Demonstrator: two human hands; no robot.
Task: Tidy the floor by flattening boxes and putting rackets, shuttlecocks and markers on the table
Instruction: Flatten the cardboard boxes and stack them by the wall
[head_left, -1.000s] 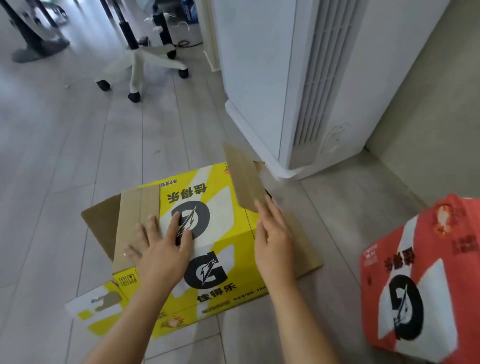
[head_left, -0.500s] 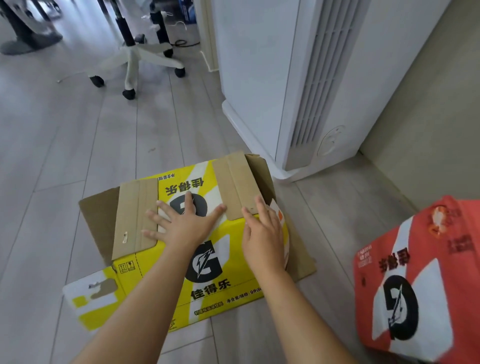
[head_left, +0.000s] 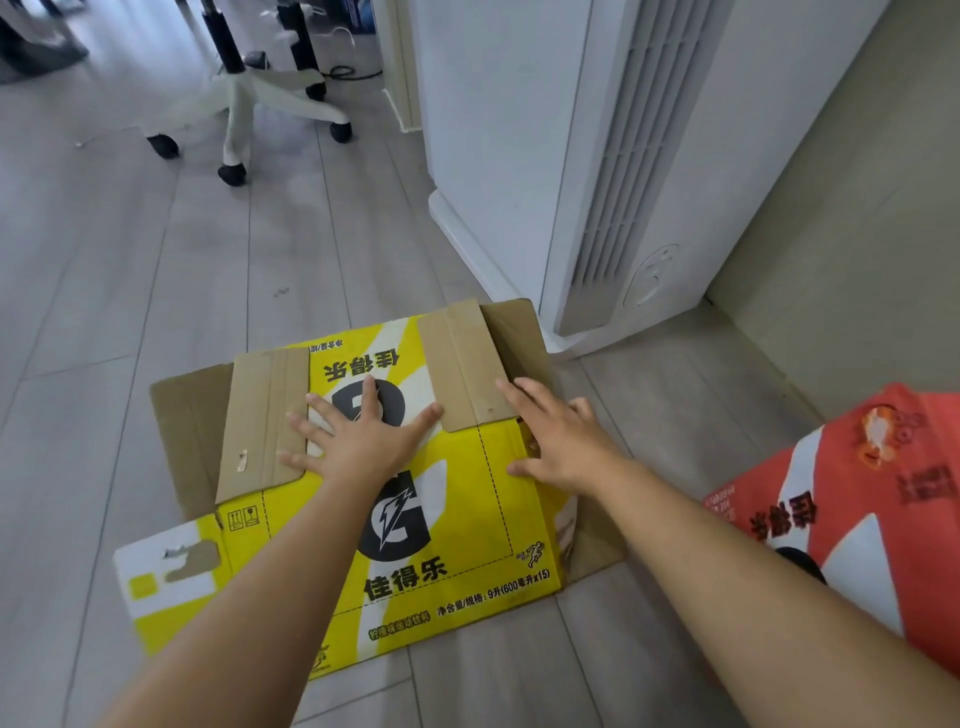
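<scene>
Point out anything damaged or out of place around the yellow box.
The yellow box has a ragged torn hole in its white end panel, at the near left. A small scuff marks the left brown flap. The red box at right is not flattened and lies tilted. Both hands, left and right, press flat and open.

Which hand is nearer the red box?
Right. The right hand rests on the yellow box's right edge, toward the red box; the left hand presses its middle, farther away.

The brown flap (head_left: 462, 364) now lies folded flat on the yellow box (head_left: 457, 519).
</scene>
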